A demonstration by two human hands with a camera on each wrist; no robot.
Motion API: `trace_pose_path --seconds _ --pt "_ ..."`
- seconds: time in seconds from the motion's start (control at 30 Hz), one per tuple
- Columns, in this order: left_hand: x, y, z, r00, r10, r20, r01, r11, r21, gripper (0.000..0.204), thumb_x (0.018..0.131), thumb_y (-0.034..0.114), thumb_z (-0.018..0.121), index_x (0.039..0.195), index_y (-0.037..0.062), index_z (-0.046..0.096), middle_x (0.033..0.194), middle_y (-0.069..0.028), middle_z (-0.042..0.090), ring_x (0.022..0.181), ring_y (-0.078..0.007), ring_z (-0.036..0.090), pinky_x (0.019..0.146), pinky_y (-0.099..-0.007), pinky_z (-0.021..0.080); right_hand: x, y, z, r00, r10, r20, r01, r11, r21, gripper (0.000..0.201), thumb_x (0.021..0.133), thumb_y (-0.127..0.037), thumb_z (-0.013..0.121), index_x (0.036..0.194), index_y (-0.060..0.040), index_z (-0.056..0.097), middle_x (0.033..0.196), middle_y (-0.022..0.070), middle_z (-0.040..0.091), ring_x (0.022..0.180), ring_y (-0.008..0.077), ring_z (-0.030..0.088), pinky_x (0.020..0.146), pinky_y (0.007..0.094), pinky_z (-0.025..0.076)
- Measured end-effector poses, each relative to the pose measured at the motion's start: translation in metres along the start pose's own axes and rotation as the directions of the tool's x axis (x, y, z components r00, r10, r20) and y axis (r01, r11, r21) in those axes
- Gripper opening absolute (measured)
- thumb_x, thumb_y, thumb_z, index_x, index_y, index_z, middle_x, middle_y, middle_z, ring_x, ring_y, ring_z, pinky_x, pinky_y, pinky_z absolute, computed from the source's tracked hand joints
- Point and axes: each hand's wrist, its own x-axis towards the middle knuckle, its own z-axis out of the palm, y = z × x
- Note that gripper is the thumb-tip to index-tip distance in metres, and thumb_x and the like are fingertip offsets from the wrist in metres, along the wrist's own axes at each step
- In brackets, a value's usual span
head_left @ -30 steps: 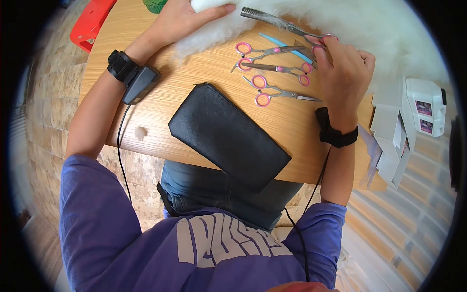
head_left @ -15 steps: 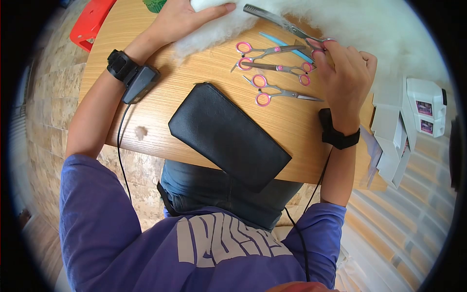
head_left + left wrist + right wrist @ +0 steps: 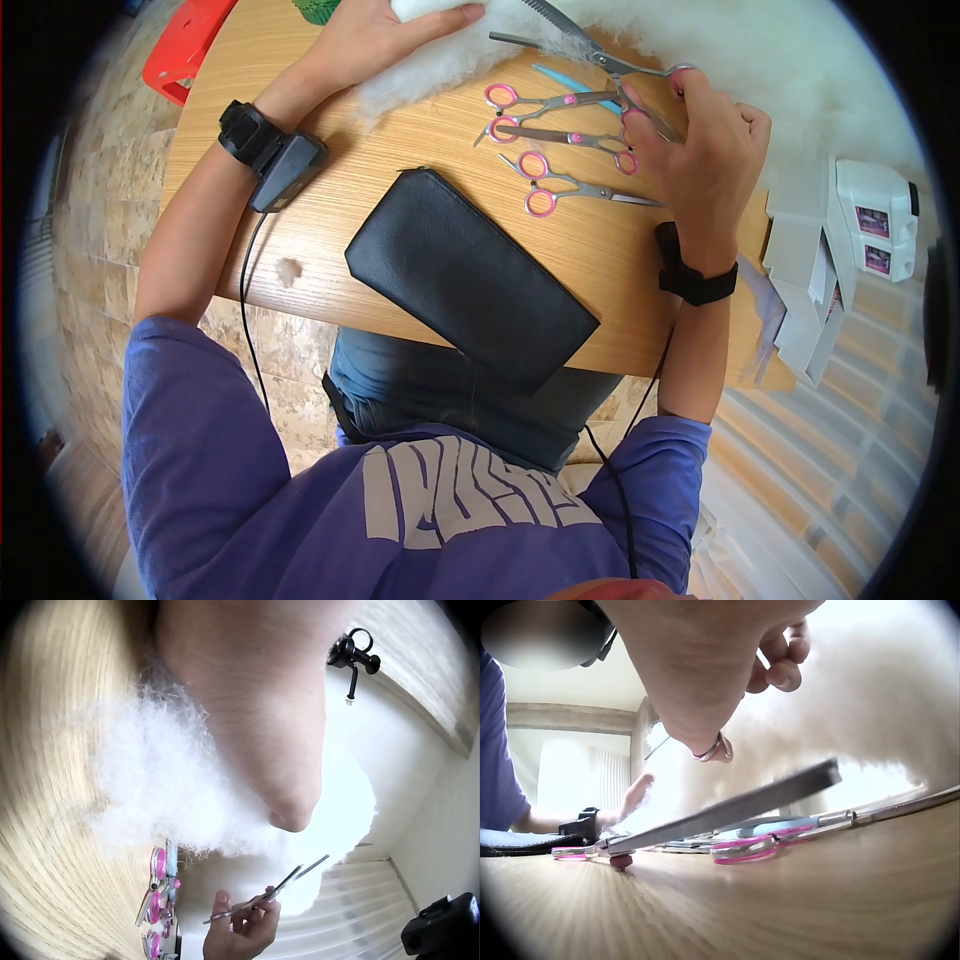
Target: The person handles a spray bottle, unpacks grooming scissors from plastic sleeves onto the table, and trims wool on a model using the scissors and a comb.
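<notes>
My left hand (image 3: 370,45) lies on white fluffy fur (image 3: 440,75) at the top of the head view, its thumb stretched straight along it; the other fingers are mostly hidden. My right hand (image 3: 708,150) holds thinning scissors (image 3: 603,60) by their pink-lined rings. Their blades, one of them toothed, stand spread at the fur's edge. In the left wrist view the scissors (image 3: 279,889) point up toward the fur (image 3: 165,772), below the left thumb. On the table under the right hand lie three more pairs of scissors with pink rings (image 3: 540,203) and a light-blue comb (image 3: 565,82).
A black zip pouch (image 3: 460,270) lies across the front edge of the wooden table (image 3: 330,220). A small tuft of fluff (image 3: 288,271) sits left of it. White containers (image 3: 875,220) and a grey box (image 3: 805,280) stand at the right. A red stool (image 3: 185,50) is at the far left.
The thinning scissors' blades, closed together half a second ago, are now spread wide, and the right thumb and fingers have moved apart with the rings. The left hand stays in place.
</notes>
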Motion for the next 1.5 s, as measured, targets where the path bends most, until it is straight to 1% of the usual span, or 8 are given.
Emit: trace_pose_path --seconds 0.07,0.47,0.57,0.8,0.97,1.03,1.1,1.5 --pt "0.0 -0.001 0.0 1.0 0.004 0.001 -0.004 1.0 0.014 0.063 0.089 0.023 0.078 0.142 -0.0022 0.054 0.134 -0.0183 0.065 0.126 -0.0258 0.06 0.109 -0.0393 0.046 -0.001 0.003 0.003 0.999 -0.041 -0.025 0.041 0.999 0.001 0.038 0.071 -0.029 0.09 0.099 -0.0154 0.067 0.069 -0.0016 0.061 0.068 0.0174 0.059 0.077 0.0351 0.037" --pt "0.0 0.003 0.0 1.0 -0.017 0.002 0.017 1.0 0.011 0.065 0.088 0.024 0.079 0.143 -0.0022 0.053 0.137 -0.0189 0.063 0.128 -0.0261 0.058 0.111 -0.0396 0.044 -0.004 0.001 0.003 0.997 -0.074 -0.006 0.074 0.997 -0.026 0.021 0.079 -0.024 0.084 0.091 -0.0148 0.07 0.069 -0.0029 0.063 0.068 0.0164 0.055 0.08 0.0348 0.039" --pt "-0.001 0.007 0.001 0.998 -0.055 0.009 0.056 0.998 -0.034 0.065 0.088 0.023 0.079 0.143 -0.0024 0.053 0.137 -0.0188 0.063 0.128 -0.0258 0.058 0.111 -0.0395 0.044 -0.004 0.001 0.002 0.996 -0.085 -0.009 0.084 0.995 -0.051 0.018 0.079 -0.022 0.083 0.089 -0.0152 0.07 0.069 -0.0032 0.064 0.068 0.016 0.055 0.081 0.0346 0.039" --pt "0.001 0.0 0.001 1.0 0.009 0.0 -0.009 1.0 -0.021 0.062 0.089 0.022 0.078 0.141 -0.0029 0.055 0.133 -0.0179 0.066 0.125 -0.0247 0.06 0.108 -0.0386 0.045 -0.004 -0.002 -0.001 0.998 -0.052 0.024 0.052 0.999 -0.012 0.017 0.077 -0.02 0.082 0.086 -0.0148 0.069 0.069 -0.0033 0.064 0.069 0.0155 0.057 0.081 0.0361 0.039" --pt "0.0 0.003 0.001 1.0 0.021 -0.01 -0.022 1.0 -0.021 0.061 0.089 0.022 0.079 0.139 -0.0032 0.056 0.131 -0.0175 0.067 0.123 -0.0239 0.061 0.107 -0.0378 0.046 -0.001 -0.006 -0.001 0.999 -0.042 -0.015 0.043 0.999 0.018 0.027 0.073 -0.029 0.086 0.088 -0.0143 0.069 0.069 -0.0016 0.064 0.069 0.0166 0.059 0.08 0.0366 0.038" --pt "0.001 0.012 0.001 0.999 -0.048 0.002 0.048 0.999 -0.016 0.061 0.089 0.023 0.079 0.139 -0.0034 0.056 0.131 -0.0173 0.067 0.122 -0.0238 0.062 0.107 -0.0377 0.046 -0.001 -0.005 0.0 0.999 -0.044 -0.01 0.045 0.999 0.022 0.028 0.073 -0.031 0.086 0.089 -0.0142 0.069 0.069 -0.0012 0.064 0.069 0.0172 0.059 0.08 0.0366 0.038" --pt "0.0 0.005 0.001 1.0 -0.03 0.002 0.03 0.999 -0.016 0.061 0.089 0.023 0.079 0.139 -0.0034 0.056 0.131 -0.0173 0.067 0.122 -0.0238 0.062 0.107 -0.0377 0.046 -0.001 -0.005 0.0 0.999 -0.046 -0.006 0.046 0.999 0.026 0.03 0.073 -0.032 0.086 0.089 -0.014 0.07 0.069 -0.0008 0.065 0.068 0.0177 0.059 0.08 0.0366 0.038" --pt "0.0 -0.002 0.001 1.0 0.023 -0.014 -0.024 1.0 -0.007 0.063 0.088 0.024 0.079 0.14 -0.0037 0.055 0.132 -0.0179 0.066 0.125 -0.0244 0.06 0.108 -0.038 0.045 -0.005 0.001 0.002 0.995 -0.096 0.025 0.096 0.995 -0.012 0.018 0.079 -0.024 0.082 0.088 -0.0145 0.069 0.07 -0.0032 0.065 0.07 0.0164 0.056 0.082 0.0364 0.039"
